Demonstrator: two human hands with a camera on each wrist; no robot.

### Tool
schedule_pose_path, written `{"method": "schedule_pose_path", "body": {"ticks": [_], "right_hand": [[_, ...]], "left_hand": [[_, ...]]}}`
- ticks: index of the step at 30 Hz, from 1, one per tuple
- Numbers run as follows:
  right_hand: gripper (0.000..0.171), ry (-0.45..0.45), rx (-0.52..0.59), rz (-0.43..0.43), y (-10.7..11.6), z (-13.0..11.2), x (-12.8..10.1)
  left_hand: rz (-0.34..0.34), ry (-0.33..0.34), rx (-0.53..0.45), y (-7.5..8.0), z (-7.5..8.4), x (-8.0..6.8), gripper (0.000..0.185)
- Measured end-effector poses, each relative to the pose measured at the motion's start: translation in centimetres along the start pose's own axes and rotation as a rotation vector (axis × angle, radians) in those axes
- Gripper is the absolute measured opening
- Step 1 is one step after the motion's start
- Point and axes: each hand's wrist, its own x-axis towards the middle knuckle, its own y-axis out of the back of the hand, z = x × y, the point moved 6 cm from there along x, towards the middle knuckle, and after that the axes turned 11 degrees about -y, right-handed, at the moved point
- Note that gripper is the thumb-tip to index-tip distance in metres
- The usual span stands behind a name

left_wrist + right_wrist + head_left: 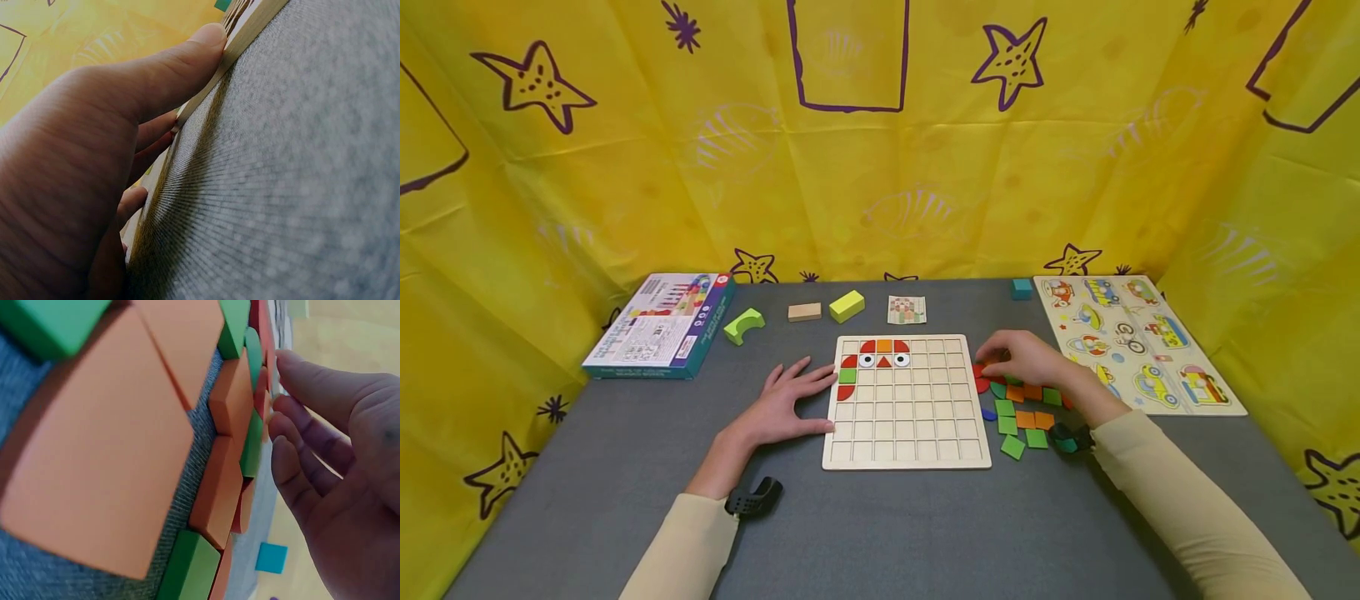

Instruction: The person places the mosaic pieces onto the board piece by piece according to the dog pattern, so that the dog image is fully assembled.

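Note:
A wooden grid board (pixel 910 433) lies in the middle of the table. On its upper left sit red curved pieces (pixel 846 392), an orange square (pixel 884 346), a green square (pixel 847 376), a red triangle (pixel 883 362) and two eye pieces (pixel 866 361). My left hand (pixel 790 406) is spread beside the board, thumb and fingertips at its left edge. To the board's right, my right hand (pixel 1026 358) reaches with bent fingers to red pieces (pixel 982 385) at the far end of a loose pile. I cannot tell if its fingertips pinch one.
Green squares (pixel 1012 447) and orange squares (pixel 1025 420) lie under the right forearm. Behind the board are a picture card (pixel 907 310), a yellow block (pixel 847 307), a tan block (pixel 804 312) and a green arch (pixel 745 326). A box (pixel 658 325) stands left, a vehicle puzzle (pixel 1138 346) right.

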Motion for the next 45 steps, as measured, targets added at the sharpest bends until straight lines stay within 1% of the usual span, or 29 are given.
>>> {"method": "schedule_pose_path", "body": {"ticks": [4, 9, 12, 16, 24, 27, 33, 40, 43, 45], "right_hand": [[0.016, 0.039, -0.047, -0.008, -0.2, -0.6, 0.3], [0.018, 0.024, -0.087, -0.033, -0.7, -0.9, 0.5], [0.017, 0.012, -0.081, -0.033, -0.8, -0.9, 0.6], [0.013, -0.002, -0.029, -0.028, -0.8, -0.7, 0.5], [0.006, -0.055, 0.104, -0.06, -0.3, -0.5, 0.4], [0.005, -0.062, 0.149, -0.068, -0.1, -0.7, 0.5], [0.015, -0.053, 0.198, -0.084, -0.3, -1.5, 0.9], [0.021, -0.009, 0.219, -0.054, -0.8, -2.6, 1.7], [0.021, -0.01, 0.237, -0.044, -1.0, -2.9, 2.0], [0.02, 0.006, 0.242, -0.043, -1.1, -3.3, 2.2]], "left_hand": [[-0.003, 0.002, 0.002, 0.0, 0.0, 0.0, 0.085], [-0.004, 0.007, 0.004, 0.0, 0.0, 0.0, 0.086], [-0.008, 0.007, 0.004, 0.0, 0.0, 0.0, 0.086], [-0.011, 0.002, 0.004, 0.0, 0.0, 0.0, 0.086], [-0.01, -0.004, 0.006, -0.1, -0.2, 0.0, 0.086], [-0.005, -0.004, 0.008, -0.1, -0.3, 0.0, 0.086], [-0.006, 0.001, 0.007, -0.1, -0.3, 0.0, 0.086], [-0.005, 0.0, 0.002, 0.0, -0.1, 0.0, 0.086], [-0.003, -0.003, -0.001, 0.0, -0.1, 0.0, 0.085], [-0.002, -0.005, -0.001, 0.0, -0.1, 0.0, 0.085]]}}
